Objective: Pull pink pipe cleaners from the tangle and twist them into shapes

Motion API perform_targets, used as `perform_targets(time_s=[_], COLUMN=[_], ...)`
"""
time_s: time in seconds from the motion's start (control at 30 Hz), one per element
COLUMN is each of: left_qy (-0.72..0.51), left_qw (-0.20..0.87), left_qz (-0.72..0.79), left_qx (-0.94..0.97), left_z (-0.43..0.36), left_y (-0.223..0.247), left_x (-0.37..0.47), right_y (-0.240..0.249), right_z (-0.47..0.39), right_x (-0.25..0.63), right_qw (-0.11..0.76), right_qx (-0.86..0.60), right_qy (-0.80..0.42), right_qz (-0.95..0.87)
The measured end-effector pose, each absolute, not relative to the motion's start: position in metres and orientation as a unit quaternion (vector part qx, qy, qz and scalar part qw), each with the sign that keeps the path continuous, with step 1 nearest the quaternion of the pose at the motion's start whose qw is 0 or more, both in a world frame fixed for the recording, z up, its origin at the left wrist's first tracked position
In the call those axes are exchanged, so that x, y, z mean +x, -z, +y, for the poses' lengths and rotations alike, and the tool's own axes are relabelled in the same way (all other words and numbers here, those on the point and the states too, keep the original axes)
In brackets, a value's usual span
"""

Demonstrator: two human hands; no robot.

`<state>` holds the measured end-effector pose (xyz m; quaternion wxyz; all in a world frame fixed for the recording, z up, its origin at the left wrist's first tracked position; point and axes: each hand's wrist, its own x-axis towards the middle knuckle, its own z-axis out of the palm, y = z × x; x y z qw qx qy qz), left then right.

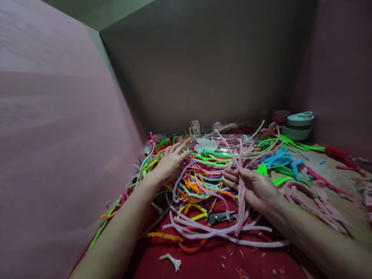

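Head view, so you're looking down past both forearms at a big messy heap of multicoloured fuzzy pipe cleaners [200,189] on a red surface [151,267]. The right hand [260,190] has its thumb and fingers closed on a pale pink bundle of fuzzy stems [241,193]. My guess is it's held around the upper middle so the loose ends stay clear: a couple poke up above the grip, and the folded part hangs down below it. The left hand [170,162] is over the left side of the heap, fingers loosely stretched out and not clamped on anything I can see, though I can't tell what's under the palm.

So the pink bundle sits right between the right thumb and fingers, well apart from the left ones. Dark-handled scissors [216,218] lie just left of its lower end, probably parked there for easy reach, and long pale lilac fuzzy stems [200,231] spread out in front, maybe kept apart from the tangle.
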<state>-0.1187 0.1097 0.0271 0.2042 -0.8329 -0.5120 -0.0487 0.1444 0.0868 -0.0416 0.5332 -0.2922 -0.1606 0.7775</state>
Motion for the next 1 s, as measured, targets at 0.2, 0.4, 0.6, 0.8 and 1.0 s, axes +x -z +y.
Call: perform_targets(time_s=[0.2,0.4,0.6,0.8,1.0], left_qy=[-0.090,-0.146,-0.171,-0.180,-0.142], left_qw=[0.200,0.215,0.223,0.219,0.186], left_qz=[-0.521,-0.563,-0.579,-0.568,-0.577], left_qx=[-0.825,-0.785,-0.765,-0.773,-0.782], left_z=[0.096,0.066,0.059,0.061,0.069], left_y=[-0.031,-0.018,-0.013,-0.016,-0.024], left_x=[-0.118,-0.128,-0.123,-0.124,-0.123], right_y=[0.041,0.038,0.035,0.036,0.036], right_z=[0.088,0.085,0.084,0.087,0.086], right_x=[0.144,0.144,0.145,0.147,0.148], right_qw=[0.538,0.537,0.554,0.643,0.658], right_qx=[-0.296,-0.317,-0.297,-0.279,-0.258], right_qy=[-0.773,-0.767,-0.768,-0.709,-0.705], right_qz=[-0.157,-0.154,-0.122,-0.075,-0.055])
